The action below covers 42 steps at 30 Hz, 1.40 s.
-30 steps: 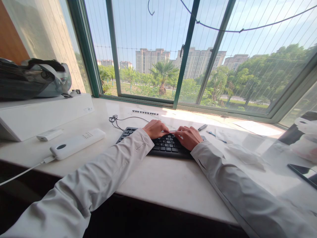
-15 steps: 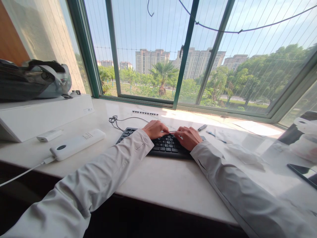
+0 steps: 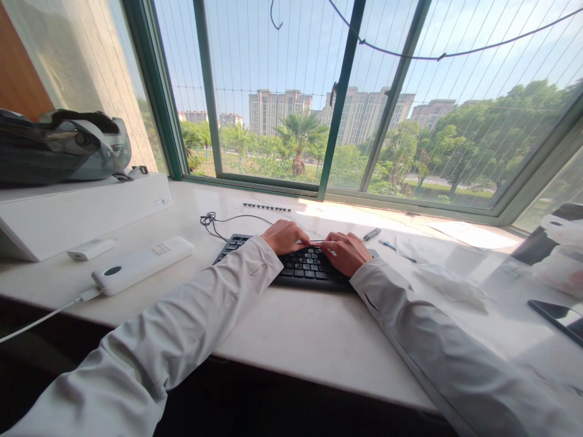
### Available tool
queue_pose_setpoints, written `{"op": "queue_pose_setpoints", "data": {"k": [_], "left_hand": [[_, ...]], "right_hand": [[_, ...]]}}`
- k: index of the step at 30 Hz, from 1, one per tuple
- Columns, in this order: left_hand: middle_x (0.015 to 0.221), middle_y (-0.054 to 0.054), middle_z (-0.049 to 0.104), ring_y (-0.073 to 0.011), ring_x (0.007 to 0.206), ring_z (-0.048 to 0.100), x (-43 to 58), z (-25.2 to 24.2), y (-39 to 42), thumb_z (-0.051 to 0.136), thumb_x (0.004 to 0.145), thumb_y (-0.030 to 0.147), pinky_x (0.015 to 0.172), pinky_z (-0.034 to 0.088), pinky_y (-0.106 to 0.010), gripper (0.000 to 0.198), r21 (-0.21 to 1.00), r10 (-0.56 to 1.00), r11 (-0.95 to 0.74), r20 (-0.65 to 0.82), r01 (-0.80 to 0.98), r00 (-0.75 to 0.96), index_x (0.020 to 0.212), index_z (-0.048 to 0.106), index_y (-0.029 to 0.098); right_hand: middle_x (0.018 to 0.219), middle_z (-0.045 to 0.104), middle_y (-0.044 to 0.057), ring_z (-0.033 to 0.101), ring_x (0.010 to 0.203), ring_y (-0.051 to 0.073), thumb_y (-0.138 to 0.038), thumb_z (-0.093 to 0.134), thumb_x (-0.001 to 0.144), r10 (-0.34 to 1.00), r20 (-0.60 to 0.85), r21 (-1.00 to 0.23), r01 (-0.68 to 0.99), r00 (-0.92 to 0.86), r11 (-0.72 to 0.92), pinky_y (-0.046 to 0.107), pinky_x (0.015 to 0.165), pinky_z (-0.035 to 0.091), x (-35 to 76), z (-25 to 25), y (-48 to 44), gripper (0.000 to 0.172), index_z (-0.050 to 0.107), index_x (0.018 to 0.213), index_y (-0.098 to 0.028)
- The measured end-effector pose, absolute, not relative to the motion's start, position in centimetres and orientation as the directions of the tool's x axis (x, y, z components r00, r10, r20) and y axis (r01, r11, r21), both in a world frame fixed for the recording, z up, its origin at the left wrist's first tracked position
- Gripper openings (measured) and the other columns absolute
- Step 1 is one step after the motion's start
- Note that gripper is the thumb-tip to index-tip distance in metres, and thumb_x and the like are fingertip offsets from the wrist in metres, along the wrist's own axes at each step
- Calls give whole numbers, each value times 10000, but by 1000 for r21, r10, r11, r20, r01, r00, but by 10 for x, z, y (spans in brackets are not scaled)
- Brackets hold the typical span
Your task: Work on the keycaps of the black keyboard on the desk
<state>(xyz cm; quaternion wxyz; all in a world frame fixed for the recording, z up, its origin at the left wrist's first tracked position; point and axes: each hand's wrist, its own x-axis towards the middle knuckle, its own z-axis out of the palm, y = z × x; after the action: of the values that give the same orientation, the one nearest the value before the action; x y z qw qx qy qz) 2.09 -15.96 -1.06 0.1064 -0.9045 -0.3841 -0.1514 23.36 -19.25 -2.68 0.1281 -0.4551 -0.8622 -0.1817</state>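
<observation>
On white sill (image 3: 291,328), left hand (image 3: 285,237) and right hand (image 3: 346,252) lay curled on black keyboard (image 3: 300,267), grasping nothing. Keyboard looked light, rigid; lift by side edges.

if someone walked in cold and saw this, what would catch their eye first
Most likely the two hands in the middle: the left hand and right hand, fingers curled, rest side by side on a black keyboard on the pale stone sill. Behind them, the big green-framed window fills the upper view with sky, towers and palms. At the left lie a white power bank with its cable and a helmet on a white box.
</observation>
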Motion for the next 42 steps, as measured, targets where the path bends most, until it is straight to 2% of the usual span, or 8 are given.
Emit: {"op": "queue_pose_setpoints", "data": {"k": [7, 12, 18, 25, 31, 36, 40, 42], "left_hand": [[761, -17, 731, -178, 724, 649, 21, -3, -170, 552, 760, 329, 653, 431, -261, 295, -110, 643, -694, 349, 711, 682, 980, 749, 339], [782, -30, 734, -192, 724, 647, 27, 0, -175, 512, 733, 276, 643, 438, -276, 321, -115, 700, -633, 337, 765, 630, 925, 764, 330], [836, -66, 730, -210, 786, 655, 38, 2, -178, 536, 707, 247, 674, 452, -285, 304, -107, 754, -577, 311, 810, 578, 896, 772, 280], [809, -141, 711, -251, 775, 659, 47, 6, -186, 547, 704, 232, 673, 463, -328, 257, -196, 726, -594, 288, 780, 625, 812, 774, 178], [828, -93, 719, -241, 794, 662, 38, -2, -177, 505, 747, 242, 688, 475, -335, 305, -114, 740, -572, 356, 812, 571, 892, 771, 272], [841, -113, 719, -251, 796, 664, 31, -4, -171, 493, 746, 220, 704, 482, -352, 328, -83, 781, -459, 437, 884, 447, 923, 768, 240], [843, -116, 720, -252, 802, 665, 31, -4, -168, 491, 742, 218, 709, 486, -348, 332, -75, 801, -412, 446, 908, 400, 924, 768, 225], [842, -112, 721, -251, 799, 666, 31, -5, -168, 490, 740, 222, 705, 488, -346, 332, -77, 802, -414, 441, 907, 404, 920, 769, 232]], "right_hand": [[989, 665, 40, 581, 901, 160, -384, 429, 948, 719, 393, 153, 812, -573, 564, 293, 754, 333, 233, -27, -195, 314, 685, 1125, -339], [991, 671, 12, 594, 895, 153, -388, 456, 933, 728, 402, 134, 822, -555, 553, 291, 754, 350, 229, -27, -196, 288, 704, 1073, -345], [1011, 678, 9, 596, 930, 154, -370, 448, 935, 747, 378, 159, 833, -547, 530, 290, 768, 363, 220, -23, -200, 299, 741, 925, -312], [998, 690, 50, 599, 916, 166, -354, 419, 947, 739, 338, 225, 812, -583, 538, 299, 754, 356, 212, -18, -205, 349, 742, 868, -248], [971, 690, 33, 591, 908, 167, -354, 415, 951, 739, 382, 203, 831, -555, 518, 310, 761, 342, 217, -22, -202, 324, 732, 951, -288], [1006, 675, 45, 570, 927, 178, -351, 371, 966, 728, 446, 196, 850, -521, 489, 325, 755, 328, 223, -24, -200, 356, 717, 1012, -282], [1101, 634, 60, 548, 962, 187, -352, 371, 964, 711, 507, 159, 864, -487, 478, 329, 775, 340, 223, -24, -201, 364, 621, 1221, -291], [1150, 605, 58, 535, 982, 187, -371, 382, 959, 712, 494, 148, 855, -499, 496, 326, 785, 350, 222, -24, -202, 370, 591, 1258, -309]]}}
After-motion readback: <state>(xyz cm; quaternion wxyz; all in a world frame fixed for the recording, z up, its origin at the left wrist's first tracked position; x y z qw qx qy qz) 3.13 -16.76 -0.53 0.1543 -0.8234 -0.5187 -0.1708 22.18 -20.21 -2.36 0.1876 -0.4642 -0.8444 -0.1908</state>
